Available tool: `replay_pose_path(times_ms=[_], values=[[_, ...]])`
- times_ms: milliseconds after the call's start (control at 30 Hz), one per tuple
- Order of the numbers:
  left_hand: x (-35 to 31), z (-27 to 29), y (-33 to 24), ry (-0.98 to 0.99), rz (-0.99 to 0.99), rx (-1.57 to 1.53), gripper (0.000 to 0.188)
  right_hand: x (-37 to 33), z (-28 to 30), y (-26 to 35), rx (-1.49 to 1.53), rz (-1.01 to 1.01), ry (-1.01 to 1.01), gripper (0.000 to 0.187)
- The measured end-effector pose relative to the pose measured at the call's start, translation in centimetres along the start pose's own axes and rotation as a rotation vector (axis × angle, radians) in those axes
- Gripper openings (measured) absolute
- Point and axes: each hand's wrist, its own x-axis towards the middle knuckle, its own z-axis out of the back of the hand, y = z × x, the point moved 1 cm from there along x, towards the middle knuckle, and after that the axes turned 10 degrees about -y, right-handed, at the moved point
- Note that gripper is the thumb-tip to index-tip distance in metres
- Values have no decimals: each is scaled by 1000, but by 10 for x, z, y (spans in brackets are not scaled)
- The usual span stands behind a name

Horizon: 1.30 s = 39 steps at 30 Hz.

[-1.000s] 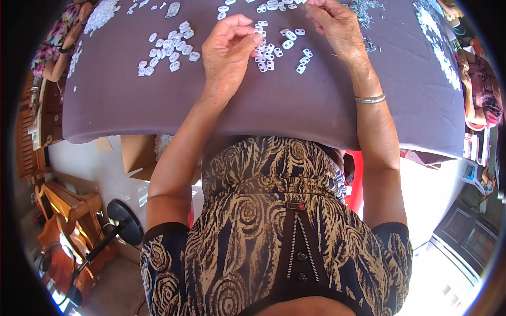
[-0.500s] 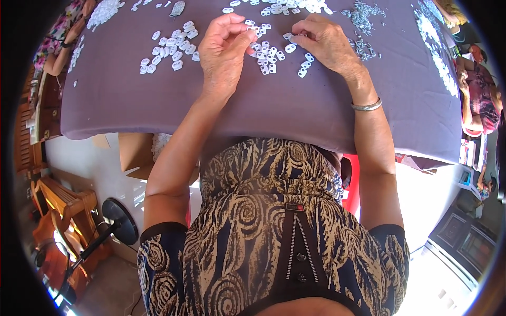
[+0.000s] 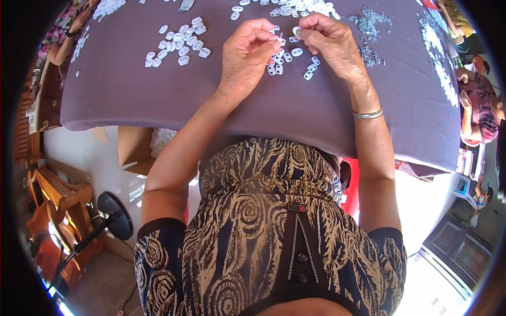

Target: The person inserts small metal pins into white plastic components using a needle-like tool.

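Note:
Over the cloth-covered table (image 3: 158,100), my left hand (image 3: 243,58) pinches a small white two-holed plastic piece (image 3: 282,41) between thumb and fingertips. A thin pin seems to stand up from it. Close by on the right, my right hand (image 3: 332,46) is closed on a white oval plastic piece (image 3: 297,31), held at its fingertips. The two pieces are apart. Below the hands lies a loose pile of two-holed white pieces (image 3: 278,68), partly hidden by my left hand. A few more white pieces (image 3: 311,68) lie beside my right wrist.
A heap of white oval pieces (image 3: 182,39) lies to the left, and another white heap (image 3: 311,6) at the far middle. Small grey metal pins (image 3: 370,23) are scattered at right. Other people's arms (image 3: 58,52) show at the table's sides. A cardboard box (image 3: 134,150) stands below the edge.
Both hands have shifted; my left hand has moved right, nearer the other. My right hand has risen from the table pieces and now shows a white oval piece in its fingertips.

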Motion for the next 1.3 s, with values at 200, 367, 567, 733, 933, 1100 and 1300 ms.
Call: replay_pose_path(times_ms=[200, 367, 567, 733, 933, 1100, 1300], values=[[-1, -3, 0, -2, 21, -3, 28, -1, -6, 0, 193, -82, 30, 10], [-3, -4, -2, 11, 31, 3, 28, -2, -10, 2, 139, -46, 5, 11], [-2, -2, -2, 15, 52, 17, 29, -2, -12, 2, 69, 45, 2, 12], [-2, -2, -1, 25, 76, 7, 30, -3, -13, 3, -24, 124, -10, 13], [-2, -1, 1, 27, 87, 42, 30, -3, -13, 2, -42, 136, 15, 14], [-3, -1, 0, 43, 87, 40, 30, -4, -13, 2, -47, 119, 37, 13], [-1, 0, 1, 52, 78, 29, 30, -4, -15, -1, -99, 147, 48, 13]])
